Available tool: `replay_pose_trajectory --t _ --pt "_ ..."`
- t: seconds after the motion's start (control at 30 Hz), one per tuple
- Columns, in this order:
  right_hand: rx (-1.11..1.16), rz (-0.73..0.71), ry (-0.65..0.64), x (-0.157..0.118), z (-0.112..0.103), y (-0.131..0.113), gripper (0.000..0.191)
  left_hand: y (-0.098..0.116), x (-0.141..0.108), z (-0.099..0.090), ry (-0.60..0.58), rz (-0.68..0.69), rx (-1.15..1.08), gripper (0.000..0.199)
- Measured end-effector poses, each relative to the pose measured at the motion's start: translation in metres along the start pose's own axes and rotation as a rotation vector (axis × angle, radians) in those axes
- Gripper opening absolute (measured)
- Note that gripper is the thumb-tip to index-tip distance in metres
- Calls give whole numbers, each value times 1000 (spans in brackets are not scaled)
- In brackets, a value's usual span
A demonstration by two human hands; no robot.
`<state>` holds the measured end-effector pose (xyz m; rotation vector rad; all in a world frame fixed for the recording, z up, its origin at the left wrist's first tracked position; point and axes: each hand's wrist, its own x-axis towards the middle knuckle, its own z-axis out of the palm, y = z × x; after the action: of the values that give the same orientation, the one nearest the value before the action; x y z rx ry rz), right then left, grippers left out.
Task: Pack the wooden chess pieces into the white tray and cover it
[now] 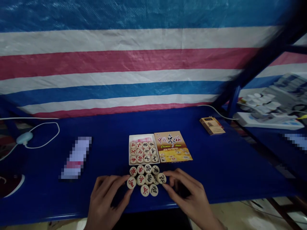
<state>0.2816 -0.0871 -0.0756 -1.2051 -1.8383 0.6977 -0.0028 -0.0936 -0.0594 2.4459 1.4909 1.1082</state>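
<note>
The red-marked disc is at the near left edge of a loose cluster of Chinese chess pieces, pinched at its rim between the thumb and index of the left hand. The black-marked disc is at the cluster's right side, its rim between the fingers of the right hand. Both pairs of fingers are narrow, closed to a disc's width.

The discs look hard, smooth and light, probably wood or plastic: they should not give under pressure or break easily, but a polished edge could slip or roll. Opposite points of the rim make the surest hold, leaving the face free; a light pinch should do. Neighbours sit so close, some apparently stacked, that a careless fingertip could nudge them.

Just beyond the cluster, the open white box holds more pieces in rows, with the printed lid beside it. Farther out on the blue worktop lie a small carton to the right and a blurred-out, phone-like slab to the left.
</note>
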Motion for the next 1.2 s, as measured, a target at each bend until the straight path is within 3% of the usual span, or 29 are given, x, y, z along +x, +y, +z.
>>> replay_pose_trajectory --t 0.07,0.17,0.27,0.4,0.6,0.83,1.03,1.2 --pt "-25 -53 21 15 -6 -4 31 -1 15 -4 2 29 -17 30" --pt "-141 -256 91 56 -15 -9 34 -9 53 -3 -14 39 -65 27" --pt "-210 -445 102 104 -20 -9 34 -22 96 7 20 78 -89 25" --pt "-222 -534 70 145 -14 0 33 -40 129 24 83 120 -120 21" --pt "-222 -511 -12 138 -4 16 31 -52 120 35 -6 125 -192 23" --pt "-196 -489 -57 136 -8 14 32 -52 117 33 -37 107 -254 24" --pt "-250 -380 -55 142 -8 15 25 -53 120 43 -4 87 -113 24" --pt "-451 -297 -103 148 -2 22 27 -60 122 55 -59 84 16 23"
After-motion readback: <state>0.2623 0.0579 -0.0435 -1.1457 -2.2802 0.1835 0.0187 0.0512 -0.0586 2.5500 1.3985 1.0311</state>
